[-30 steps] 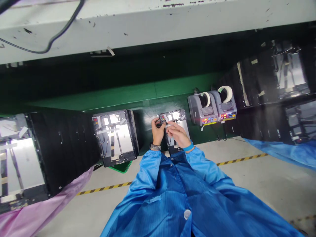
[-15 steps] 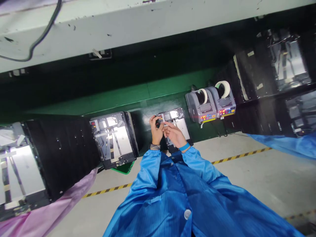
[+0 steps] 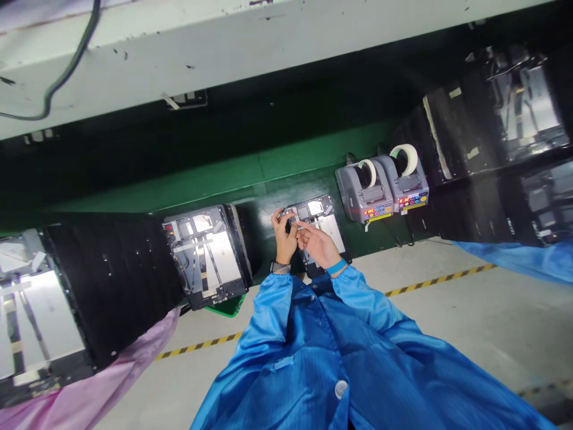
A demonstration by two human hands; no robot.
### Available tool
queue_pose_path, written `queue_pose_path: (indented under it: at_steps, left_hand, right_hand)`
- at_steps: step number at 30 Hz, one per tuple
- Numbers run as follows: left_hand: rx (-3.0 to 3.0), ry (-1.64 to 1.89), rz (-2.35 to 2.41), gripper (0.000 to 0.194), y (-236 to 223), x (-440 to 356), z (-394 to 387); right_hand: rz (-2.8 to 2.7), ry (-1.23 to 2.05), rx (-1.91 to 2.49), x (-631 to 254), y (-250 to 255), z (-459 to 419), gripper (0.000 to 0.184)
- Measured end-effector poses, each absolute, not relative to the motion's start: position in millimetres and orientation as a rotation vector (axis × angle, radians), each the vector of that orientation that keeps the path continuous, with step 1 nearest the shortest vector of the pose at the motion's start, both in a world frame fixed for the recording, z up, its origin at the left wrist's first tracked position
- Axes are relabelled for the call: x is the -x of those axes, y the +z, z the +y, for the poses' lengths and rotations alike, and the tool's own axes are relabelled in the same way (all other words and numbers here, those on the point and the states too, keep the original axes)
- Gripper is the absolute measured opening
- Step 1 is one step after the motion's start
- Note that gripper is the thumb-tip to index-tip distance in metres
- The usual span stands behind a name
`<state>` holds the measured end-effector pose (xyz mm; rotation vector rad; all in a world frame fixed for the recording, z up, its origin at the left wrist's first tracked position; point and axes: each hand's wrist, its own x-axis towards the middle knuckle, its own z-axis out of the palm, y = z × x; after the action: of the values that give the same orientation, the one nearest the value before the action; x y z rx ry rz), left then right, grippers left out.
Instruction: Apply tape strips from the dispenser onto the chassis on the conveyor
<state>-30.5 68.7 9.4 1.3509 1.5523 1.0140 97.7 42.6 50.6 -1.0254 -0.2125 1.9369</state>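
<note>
A flat electronic panel (image 3: 332, 230), silver in the middle with black edges, lies on the green bench in front of me. My left hand (image 3: 285, 240) is at its upper left corner, index finger and thumb bent towards each other over a small pale strip (image 3: 294, 216) that looks like tape. My right hand (image 3: 319, 246) comes in over the panel's middle, its index finger reaching to the left thumb and its other fingers curled. The fingertips meet closely, and whatever lies between them is too small to make out.
Two grey tape dispensers (image 3: 367, 192) with white rolls and lit red displays stand to the right. A stack of similar panels (image 3: 210, 251) is at left, with further black stacks (image 3: 111, 280) beyond. More panels (image 3: 523, 113) stand far right. Blue and pink sleeves show at the sides.
The view has shifted slightly. Both hands stay at the panel's upper left corner, with only small finger movement. The panel lies in the same place.
</note>
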Motion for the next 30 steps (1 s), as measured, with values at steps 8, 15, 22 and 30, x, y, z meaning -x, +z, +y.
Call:
queue_pose_path:
  at_steps: [8, 15, 22, 30]
  left_hand:
    - [-1.404, 0.978, 1.555, 0.024, 11, 32, 70]
    - [-1.406, 0.985, 1.539, 0.022, 9, 33, 72]
    - [-1.411, 0.993, 1.523, 0.020, 7, 35, 74]
    - [-1.378, 0.979, 1.610, 0.016, 15, 31, 86]
  right_hand:
    - [-0.160, 2.092, 1.097, -115, 52, 46, 0.044]
    - [-1.682, 1.248, 1.632, -137, 53, 53, 0.041]
    - [-2.584, 0.791, 1.499, -140, 50, 84, 0.058]
    - [-1.812, 0.836, 1.745, -167, 67, 39, 0.044]
